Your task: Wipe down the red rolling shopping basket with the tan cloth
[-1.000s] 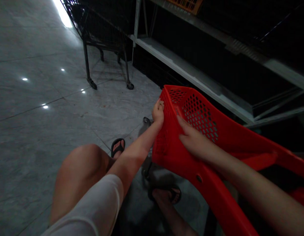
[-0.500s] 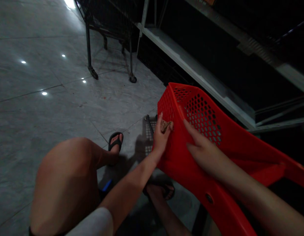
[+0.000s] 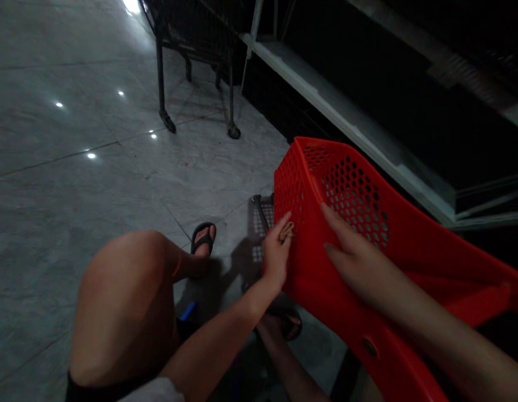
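A red plastic shopping cart [image 3: 309, 268] with hole-patterned panels stands tilted in view in front of me. My left hand [image 3: 278, 251] is at its outer face, fingers closed around a small crumpled brown cloth [image 3: 286, 231]; the cloth is mostly hidden by the fingers, and its exact kind is hard to make out. Over the cart's upper rim lies my right hand [image 3: 349, 248], thumb on the outer side and a finger along the inner side, gripping the wall. The other fingers of that hand are hidden.
A dark wire cart [image 3: 192, 44] on casters stands at the far left. Beyond the red cart runs a shelf unit with a pale edge [image 3: 317, 100]. My bent knee [image 3: 125, 290] and sandalled foot [image 3: 204, 239] are on the left, over the grey tiled floor [image 3: 95, 212].
My left hand has moved down a little along the cart's face with the cloth. The right hand keeps its hold on the rim. The whole view has shifted slightly.
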Motion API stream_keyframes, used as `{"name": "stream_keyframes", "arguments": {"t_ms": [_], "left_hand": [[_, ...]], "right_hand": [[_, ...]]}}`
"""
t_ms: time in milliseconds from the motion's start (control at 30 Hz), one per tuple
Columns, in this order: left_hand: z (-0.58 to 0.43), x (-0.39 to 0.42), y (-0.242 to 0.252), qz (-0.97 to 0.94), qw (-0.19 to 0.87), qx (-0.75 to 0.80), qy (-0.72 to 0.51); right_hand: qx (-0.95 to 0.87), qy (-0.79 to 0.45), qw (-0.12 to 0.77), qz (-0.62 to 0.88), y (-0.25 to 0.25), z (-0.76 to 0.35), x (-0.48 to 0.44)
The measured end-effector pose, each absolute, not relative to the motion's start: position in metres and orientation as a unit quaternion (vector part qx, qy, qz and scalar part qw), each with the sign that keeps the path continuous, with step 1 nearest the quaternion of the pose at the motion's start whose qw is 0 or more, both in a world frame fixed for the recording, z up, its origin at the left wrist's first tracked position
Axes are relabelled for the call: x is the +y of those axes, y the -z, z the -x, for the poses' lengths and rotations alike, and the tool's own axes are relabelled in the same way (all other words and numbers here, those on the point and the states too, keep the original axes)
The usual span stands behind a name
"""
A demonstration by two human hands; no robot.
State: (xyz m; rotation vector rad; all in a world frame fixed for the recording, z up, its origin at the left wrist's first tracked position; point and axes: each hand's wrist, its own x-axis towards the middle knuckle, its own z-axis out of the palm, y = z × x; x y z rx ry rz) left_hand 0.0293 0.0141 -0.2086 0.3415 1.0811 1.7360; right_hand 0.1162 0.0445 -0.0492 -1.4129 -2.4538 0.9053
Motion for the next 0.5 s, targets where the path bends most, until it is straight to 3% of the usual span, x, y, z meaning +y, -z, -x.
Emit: {"name": "stream_keyframes", "arguments": {"t_ms": [133, 400, 500], "left_hand": [[-0.028, 0.030, 0.203, -0.112, 0.483, 0.461, -0.736], [0.045, 0.205, 0.209, -0.107, 0.435, 0.496, -0.744], [0.046, 0.205, 0.217, -0.151, 0.421, 0.514, -0.732]], "right_hand": [[-0.824, -0.323, 0.069, 0.460, 0.039, -0.114, 0.031], [-0.831, -0.312, 0.065, 0.457, 0.047, -0.119, 0.032], [-0.833, -0.303, 0.063, 0.458, 0.053, -0.122, 0.035]]}}
